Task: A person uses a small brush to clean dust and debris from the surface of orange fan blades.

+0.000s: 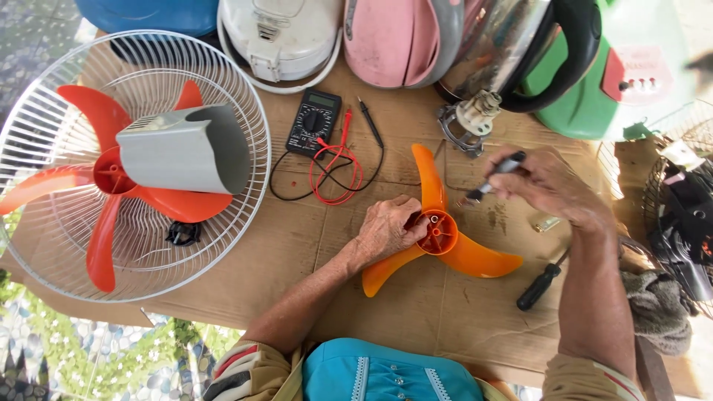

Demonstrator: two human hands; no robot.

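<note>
Head view: our left hand (388, 229) pinches the hub of the orange fan blade (440, 232), flat on the cardboard-covered desk (245, 260). Our right hand (548, 182), up and to the right, grips a small dark tool (496, 174) slanting down-left toward the hub; the left is nearer.

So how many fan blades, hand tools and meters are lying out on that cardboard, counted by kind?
Fan blades: 2, the orange blade under the left hand, and the red blade in the white grille.
Hand tools: 2, the dark tool in the right hand, and the black-handled screwdriver.
Meters: 1, the black multimeter.
Total: 5.
</note>
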